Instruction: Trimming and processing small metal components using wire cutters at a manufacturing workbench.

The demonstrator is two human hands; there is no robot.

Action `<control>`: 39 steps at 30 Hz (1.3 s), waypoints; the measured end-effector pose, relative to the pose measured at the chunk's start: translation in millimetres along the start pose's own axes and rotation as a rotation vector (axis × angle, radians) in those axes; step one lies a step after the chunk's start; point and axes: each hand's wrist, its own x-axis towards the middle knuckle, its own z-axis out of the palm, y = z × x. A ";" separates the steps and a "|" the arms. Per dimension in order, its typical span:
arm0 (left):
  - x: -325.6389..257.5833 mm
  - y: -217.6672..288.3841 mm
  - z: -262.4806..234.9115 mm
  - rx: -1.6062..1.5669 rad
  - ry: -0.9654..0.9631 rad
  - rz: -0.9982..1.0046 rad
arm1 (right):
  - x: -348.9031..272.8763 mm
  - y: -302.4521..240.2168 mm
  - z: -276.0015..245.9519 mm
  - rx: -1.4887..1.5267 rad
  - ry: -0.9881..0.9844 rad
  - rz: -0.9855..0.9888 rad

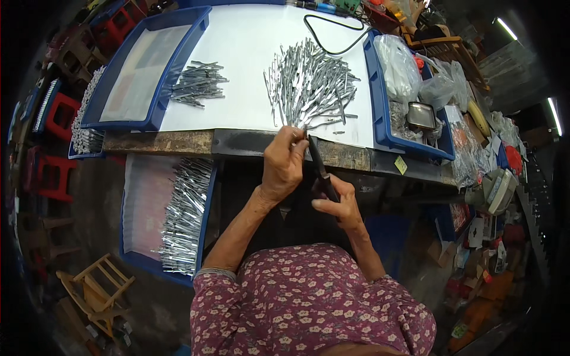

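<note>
My left hand (284, 165) is at the table's front edge, its thumb and fingers pinched together. What sits between those fingertips is too small and covered to make out. Close beside it, my right hand (339, 204) is wrapped round a long dark hand tool (317, 157). The tool slants up so that its tip is next to the left fingertips; its exact kind does not show. Just beyond both hands, a large heap of thin silvery metal strips (309, 83) spreads over the white table top (243, 113). A smaller pile of strips (199, 83) lies to its left.
A blue tray (160, 98) stands at the table's left. On the right, another blue tray (380, 118) holds plastic bags and a metal tin (421, 115). Below the table edge at left is a blue bin (205, 237) with many strips. A black cable (332, 52) curls at the back.
</note>
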 end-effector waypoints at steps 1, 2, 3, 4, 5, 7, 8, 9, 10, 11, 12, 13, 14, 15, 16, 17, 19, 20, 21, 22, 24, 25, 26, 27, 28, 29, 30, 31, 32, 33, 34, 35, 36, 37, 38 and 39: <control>2.2 -1.5 0.1 0.200 -0.004 0.282 | -2.3 1.3 -2.2 -0.002 -0.003 -0.003; 4.5 -2.3 -4.0 0.288 -0.076 0.428 | -5.2 2.2 -4.2 0.246 -0.069 0.100; 6.3 -2.9 -6.0 0.291 -0.072 0.430 | -8.0 3.8 -6.3 0.494 -0.137 0.205; 7.5 -3.5 -7.0 0.335 -0.146 0.513 | -10.8 8.3 -9.2 0.568 -0.160 0.234; 8.4 -4.2 -8.4 0.380 -0.221 0.594 | -12.3 11.2 -11.0 0.566 -0.165 0.232; 6.8 -8.2 -8.7 0.409 -0.293 0.562 | -13.6 13.6 -12.6 0.657 -0.204 0.288; 6.8 -11.2 -5.2 0.428 -0.221 0.548 | -13.0 12.7 -10.5 0.655 -0.204 0.287; 7.0 -13.2 -3.5 0.446 -0.148 0.535 | -11.6 10.5 -6.2 0.704 -0.189 0.297; 7.8 -13.0 -3.7 0.448 -0.146 0.538 | -9.4 8.9 -2.7 0.755 -0.176 0.305; 7.9 -12.4 -4.0 0.424 -0.129 0.371 | -7.0 9.2 0.0 0.754 -0.179 0.302; 8.9 -12.2 -4.3 0.398 -0.112 0.204 | -4.7 10.3 2.4 0.712 -0.138 0.307; 12.8 -13.3 -5.9 0.401 -0.110 0.207 | -3.3 12.1 3.6 0.670 -0.097 0.312; 20.5 -15.8 -9.3 0.275 -0.043 -0.003 | -3.0 13.9 3.6 0.670 -0.099 0.309; 29.3 -19.4 -13.0 0.146 0.023 -0.211 | -3.4 16.3 3.3 0.628 -0.077 0.301; 39.4 -24.7 -19.1 0.224 0.021 -0.216 | -3.8 19.0 3.1 0.586 -0.055 0.295; 51.3 -30.3 -25.5 0.300 0.018 -0.218 | -4.7 23.6 3.1 0.586 -0.056 0.290; 73.0 -46.2 -33.8 0.218 0.000 -0.443 | -8.6 33.2 4.6 0.377 -0.034 0.250; 82.4 -57.4 -37.6 0.224 0.013 -0.483 | -10.5 34.3 8.8 0.376 -0.044 0.256; 89.9 -69.2 -38.5 0.229 0.025 -0.523 | -13.0 38.2 11.5 0.338 -0.060 0.245; 95.5 -82.3 -39.6 0.234 0.031 -0.518 | -14.1 35.8 14.2 0.273 -0.085 0.262; 107.2 -102.6 -35.4 0.575 0.094 -0.300 | -17.7 36.7 15.7 0.163 -0.113 0.259; 114.0 -105.6 -31.6 0.573 0.092 -0.294 | -20.0 37.8 15.6 0.130 -0.110 0.273; 119.9 -108.4 -28.3 0.642 0.041 -0.371 | -21.2 38.7 16.5 0.138 -0.114 0.267; 125.0 -111.1 -25.5 0.712 -0.008 -0.448 | -21.9 39.5 17.6 0.147 -0.120 0.263; 129.4 -113.0 -21.7 0.722 -0.014 -0.489 | -22.9 42.3 17.3 0.145 -0.114 0.261; 130.5 -114.6 -18.7 0.719 -0.017 -0.486 | -23.2 47.1 16.8 0.123 -0.123 0.244; 131.3 -116.2 -16.2 0.750 -0.036 -0.462 | -23.3 49.6 15.4 0.102 -0.133 0.226; 130.9 -117.8 -16.1 0.783 -0.057 -0.440 | -23.2 48.2 15.3 0.105 -0.130 0.227; 131.3 -120.3 -16.9 0.785 -0.060 -0.439 | -22.7 45.5 15.3 0.114 -0.136 0.233; 132.6 -122.8 -18.1 0.791 -0.068 -0.450 | -22.6 44.2 15.7 0.123 -0.144 0.239; 134.3 -121.8 -17.1 0.795 -0.077 -0.458 | -22.4 46.3 15.2 0.126 -0.142 0.239; 134.6 -120.6 -16.1 0.797 -0.080 -0.457 | -22.0 50.0 14.9 0.126 -0.143 0.233; 134.4 -119.2 -15.8 0.817 -0.080 -0.436 | -21.8 52.0 14.7 0.126 -0.144 0.228; 133.7 -114.4 -16.0 0.838 -0.081 -0.416 | -21.8 51.6 14.8 0.130 -0.144 0.228; 133.4 -109.6 -16.1 0.840 -0.083 -0.416 | -21.3 50.0 14.7 0.113 -0.146 0.225; 133.5 -104.4 -15.9 0.853 -0.097 -0.413 | -21.1 48.7 14.9 0.094 -0.149 0.223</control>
